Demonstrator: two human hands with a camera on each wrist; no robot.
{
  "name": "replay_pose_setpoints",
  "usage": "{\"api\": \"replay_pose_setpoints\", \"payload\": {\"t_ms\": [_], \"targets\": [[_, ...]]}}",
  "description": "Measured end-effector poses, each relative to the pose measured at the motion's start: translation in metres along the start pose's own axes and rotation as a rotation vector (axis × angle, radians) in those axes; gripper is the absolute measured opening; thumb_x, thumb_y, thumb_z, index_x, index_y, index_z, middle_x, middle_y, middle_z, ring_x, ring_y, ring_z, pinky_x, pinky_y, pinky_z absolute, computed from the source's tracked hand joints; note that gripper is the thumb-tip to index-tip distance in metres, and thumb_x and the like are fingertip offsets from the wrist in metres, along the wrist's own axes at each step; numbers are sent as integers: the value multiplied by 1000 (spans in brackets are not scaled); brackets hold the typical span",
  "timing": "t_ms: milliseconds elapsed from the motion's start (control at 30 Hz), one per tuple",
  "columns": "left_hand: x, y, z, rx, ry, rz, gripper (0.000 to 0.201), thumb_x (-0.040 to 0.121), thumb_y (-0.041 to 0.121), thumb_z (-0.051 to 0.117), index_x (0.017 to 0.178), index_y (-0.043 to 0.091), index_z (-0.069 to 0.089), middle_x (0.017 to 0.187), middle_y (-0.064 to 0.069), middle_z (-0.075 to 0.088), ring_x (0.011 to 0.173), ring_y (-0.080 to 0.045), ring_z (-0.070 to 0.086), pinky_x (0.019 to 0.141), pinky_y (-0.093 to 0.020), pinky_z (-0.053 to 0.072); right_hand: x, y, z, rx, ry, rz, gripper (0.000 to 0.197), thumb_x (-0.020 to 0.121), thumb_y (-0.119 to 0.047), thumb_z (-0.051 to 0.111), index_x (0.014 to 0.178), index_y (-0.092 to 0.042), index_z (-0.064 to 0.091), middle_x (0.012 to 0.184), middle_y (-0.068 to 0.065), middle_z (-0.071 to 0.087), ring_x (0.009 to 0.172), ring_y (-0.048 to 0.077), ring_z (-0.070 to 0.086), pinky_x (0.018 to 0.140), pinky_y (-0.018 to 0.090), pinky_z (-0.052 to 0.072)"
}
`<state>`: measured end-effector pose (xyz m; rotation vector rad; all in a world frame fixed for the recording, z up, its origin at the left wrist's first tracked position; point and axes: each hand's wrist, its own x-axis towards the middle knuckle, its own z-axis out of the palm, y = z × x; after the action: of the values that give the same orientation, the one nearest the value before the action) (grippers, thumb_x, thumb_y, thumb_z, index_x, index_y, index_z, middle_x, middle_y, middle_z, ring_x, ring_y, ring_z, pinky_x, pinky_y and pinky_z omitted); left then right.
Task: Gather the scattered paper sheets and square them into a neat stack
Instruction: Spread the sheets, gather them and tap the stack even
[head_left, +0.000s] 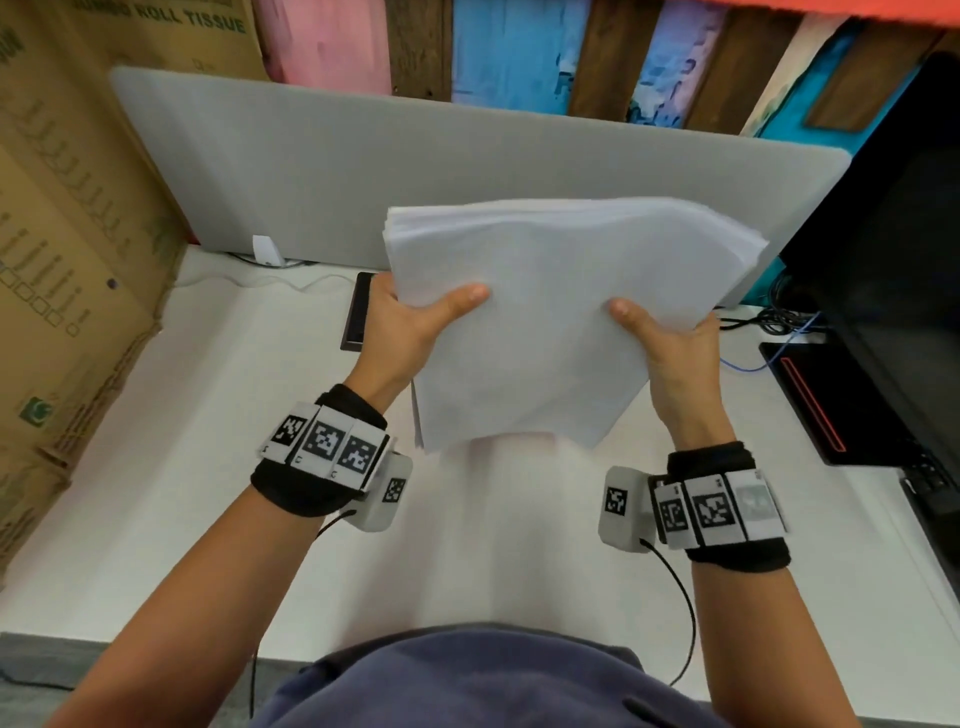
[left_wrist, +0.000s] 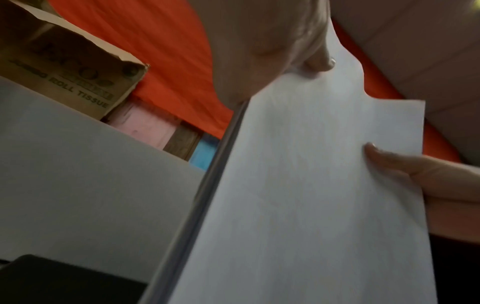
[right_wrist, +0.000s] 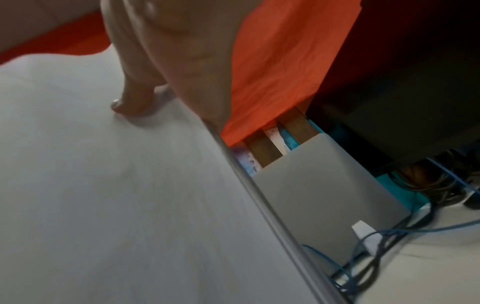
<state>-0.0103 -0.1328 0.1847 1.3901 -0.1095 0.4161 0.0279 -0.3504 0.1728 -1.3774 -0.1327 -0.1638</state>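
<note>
A thick stack of white paper sheets (head_left: 550, 312) is held up above the white desk (head_left: 182, 467), tilted towards me. My left hand (head_left: 415, 322) grips its left edge with the thumb on top and the fingers hidden behind. My right hand (head_left: 670, 343) grips the right edge the same way. The top edges of the sheets fan slightly unevenly. In the left wrist view the stack (left_wrist: 311, 205) fills the right half, its edge seen side-on, with my left thumb (left_wrist: 317, 59) pressing on it. The right wrist view shows the stack (right_wrist: 116, 205) under my right thumb (right_wrist: 132, 102).
A grey divider panel (head_left: 311, 166) stands behind the desk. Cardboard boxes (head_left: 62, 260) line the left side. A black monitor (head_left: 893, 249) and its base stand at the right, with blue and black cables (head_left: 779, 332) beside them. A dark phone-like device (head_left: 358, 312) lies behind my left hand.
</note>
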Motion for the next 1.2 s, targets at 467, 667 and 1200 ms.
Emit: {"api": "replay_pose_setpoints", "payload": {"t_ms": [467,667,1200], "targets": [[9,-20,-12,25,77,-22,36,56,35,71,88,22,61,77,17,72,75,0,66,64,-17,52,8,-15,-12,-183,-156,21,46,60,-12,82,97,-27,60,93,-12,67,84,-2,65,75,17,53],[-4,-48,-6,76,50,-137,34,66,11,78,88,28,59,75,22,71,76,4,67,66,-16,53,-4,16,8,-161,-51,141,32,72,4,71,86,-24,62,85,-9,69,73,-1,67,69,22,54],[5,-19,-18,29,179,44,37,55,31,76,87,26,57,88,12,65,77,4,65,66,-15,51,10,-74,36,-994,-226,-348,70,67,-42,77,127,-26,45,115,-6,61,108,10,55,96,28,40]]}}
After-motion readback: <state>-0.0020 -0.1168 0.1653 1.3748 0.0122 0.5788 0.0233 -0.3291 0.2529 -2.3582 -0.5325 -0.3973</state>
